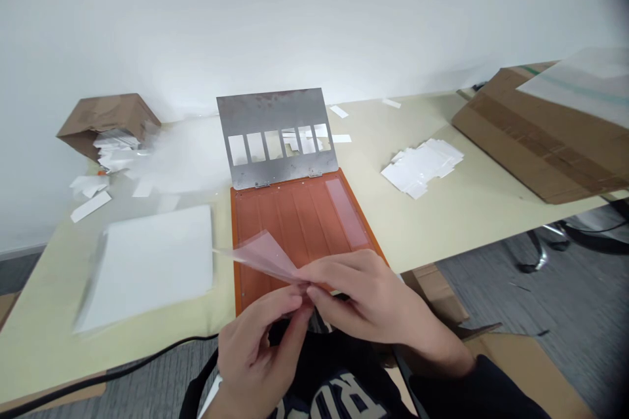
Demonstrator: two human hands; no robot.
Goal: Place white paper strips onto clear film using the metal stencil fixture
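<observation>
My left hand point(265, 344) and my right hand point(366, 294) meet in front of my chest, fingertips pinched together at the near end of thin translucent plastic strips point(268, 255). The strips fan out slightly toward the left, and their pinched end is mostly hidden by my fingers. Below and beyond lies an orange board point(289, 216) with parallel shallow grooves. One clear strip point(346, 213) rests along its right side. Hinged to the board's far edge, a grey metal plate point(272, 111) stands raised, with a row of rectangular windows.
A pale stack of sheets point(157, 262) lies left of the board. Behind it, an open cardboard box point(111, 118) spills white paper pieces. More white pieces point(422, 163) lie in a pile at right, near a large carton point(545, 137). A black cable point(132, 366) crosses the front edge.
</observation>
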